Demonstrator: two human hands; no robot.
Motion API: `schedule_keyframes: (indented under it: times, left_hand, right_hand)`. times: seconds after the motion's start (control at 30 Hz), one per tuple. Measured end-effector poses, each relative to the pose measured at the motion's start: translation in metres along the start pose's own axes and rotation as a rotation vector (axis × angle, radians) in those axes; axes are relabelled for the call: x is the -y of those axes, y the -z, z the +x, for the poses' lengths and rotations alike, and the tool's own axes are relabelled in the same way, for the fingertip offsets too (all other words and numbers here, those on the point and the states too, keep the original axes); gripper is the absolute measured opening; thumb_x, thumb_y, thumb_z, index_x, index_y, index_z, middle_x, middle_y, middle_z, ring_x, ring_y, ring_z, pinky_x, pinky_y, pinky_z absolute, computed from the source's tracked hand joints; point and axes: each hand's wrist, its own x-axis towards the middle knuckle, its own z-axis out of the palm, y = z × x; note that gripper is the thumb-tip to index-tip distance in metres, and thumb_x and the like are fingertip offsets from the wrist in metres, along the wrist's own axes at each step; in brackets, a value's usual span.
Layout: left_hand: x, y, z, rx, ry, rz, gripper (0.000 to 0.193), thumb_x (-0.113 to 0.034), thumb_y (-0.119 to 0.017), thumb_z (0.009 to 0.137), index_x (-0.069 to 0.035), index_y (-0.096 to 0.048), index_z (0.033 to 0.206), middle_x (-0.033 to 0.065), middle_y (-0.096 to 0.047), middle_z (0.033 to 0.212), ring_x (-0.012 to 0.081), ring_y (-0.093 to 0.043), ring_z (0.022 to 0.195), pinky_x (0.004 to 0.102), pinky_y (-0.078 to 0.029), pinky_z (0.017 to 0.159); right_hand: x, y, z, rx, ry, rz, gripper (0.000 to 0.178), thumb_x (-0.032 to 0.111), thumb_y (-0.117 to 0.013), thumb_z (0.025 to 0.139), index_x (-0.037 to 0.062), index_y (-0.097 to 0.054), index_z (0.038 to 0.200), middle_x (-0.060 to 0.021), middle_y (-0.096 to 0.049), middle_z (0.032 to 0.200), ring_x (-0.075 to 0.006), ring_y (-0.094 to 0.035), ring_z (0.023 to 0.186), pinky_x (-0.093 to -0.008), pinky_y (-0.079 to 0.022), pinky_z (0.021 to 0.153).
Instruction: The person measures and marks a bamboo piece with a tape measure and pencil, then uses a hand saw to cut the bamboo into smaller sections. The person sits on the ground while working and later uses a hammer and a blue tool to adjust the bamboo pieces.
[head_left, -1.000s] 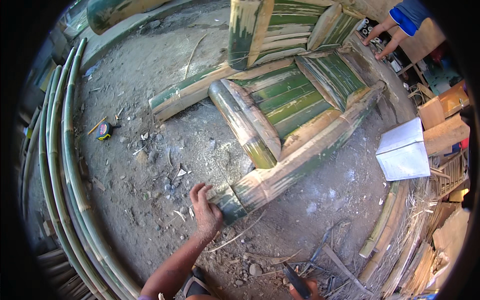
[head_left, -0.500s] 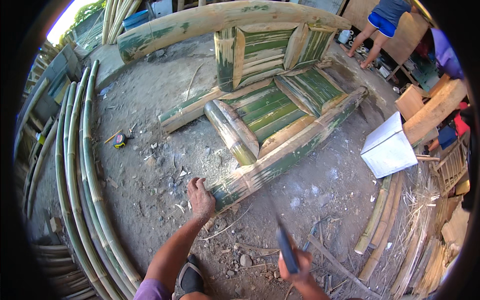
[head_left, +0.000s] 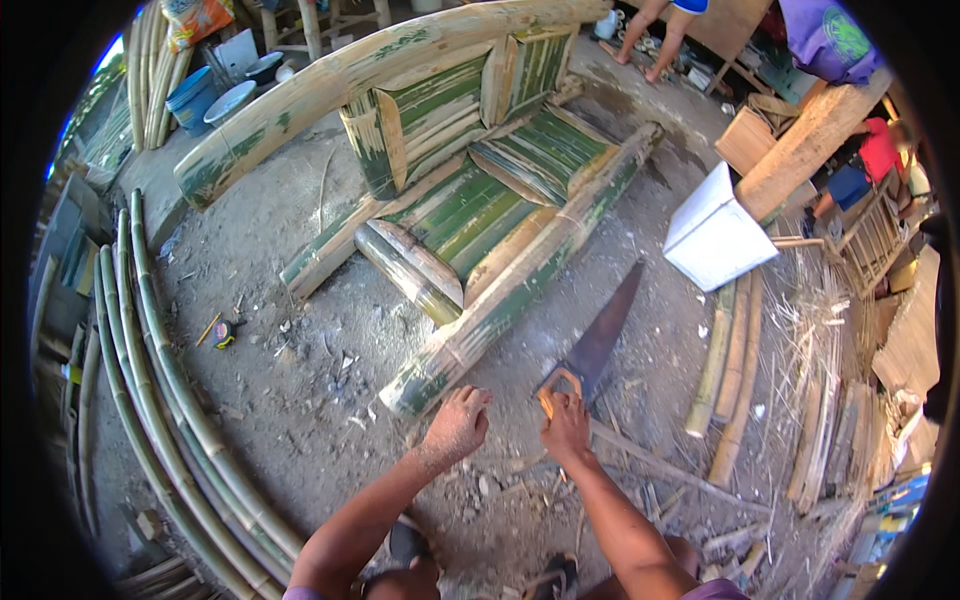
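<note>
My right hand (head_left: 567, 428) is closed on the orange handle of a hand saw (head_left: 604, 338). The dark blade points up and away, to the right of the bamboo bench frame (head_left: 535, 270). My left hand (head_left: 458, 428) is just below the near end of the frame's thick front bamboo pole (head_left: 425, 372), its fingers loosely bent and holding nothing. Whether it touches the pole, I cannot tell. Green bamboo slats (head_left: 465, 222) fill the seat and the back of the frame. A curved bamboo rail (head_left: 330, 85) tops the back.
Long bamboo poles (head_left: 170, 370) lie at the left. Near them are a tape measure (head_left: 224, 334) and a pencil (head_left: 208, 329). To the right stand a white box-like piece (head_left: 715, 235) and cut bamboo lengths (head_left: 728, 365). Other people are at the upper right.
My left hand has come off the pole's end and moved right. The saw, which was over the pole, has swung away to the right in my right hand. The view has shifted.
</note>
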Motion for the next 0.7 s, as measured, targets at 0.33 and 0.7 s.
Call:
schedule_keyframes:
  times: [0.33, 0.7]
  left_hand:
    - [-0.208, 0.207, -0.126, -0.083, 0.489, -0.305, 0.022, -0.007, -0.052, 0.097, 0.001, -0.068, 0.110, 0.0123, -0.073, 0.092, 0.0195, -0.071, 0.086, 0.0330, -0.055, 0.078]
    - [-0.333, 0.525, -0.207, -0.233, 0.653, -0.453, 0.025, -0.013, -0.054, 0.098, 0.002, -0.069, 0.112, 0.0135, -0.074, 0.083, 0.0211, -0.073, 0.069, 0.0327, -0.056, 0.069]
  right_hand:
    - [0.127, 0.352, -0.009, 1.089, -0.210, 0.894, 0.025, 0.027, -0.062, 0.095, 0.0041, -0.073, 0.092, -0.0105, -0.069, 0.070, -0.0178, -0.067, 0.060, -0.0367, -0.052, 0.062]
    - [0.341, 0.589, 0.171, 0.928, 0.170, 0.786, 0.017, 0.019, -0.065, 0.091, 0.0041, -0.071, 0.097, -0.0151, -0.072, 0.083, -0.0294, -0.072, 0.081, -0.0409, -0.054, 0.074]
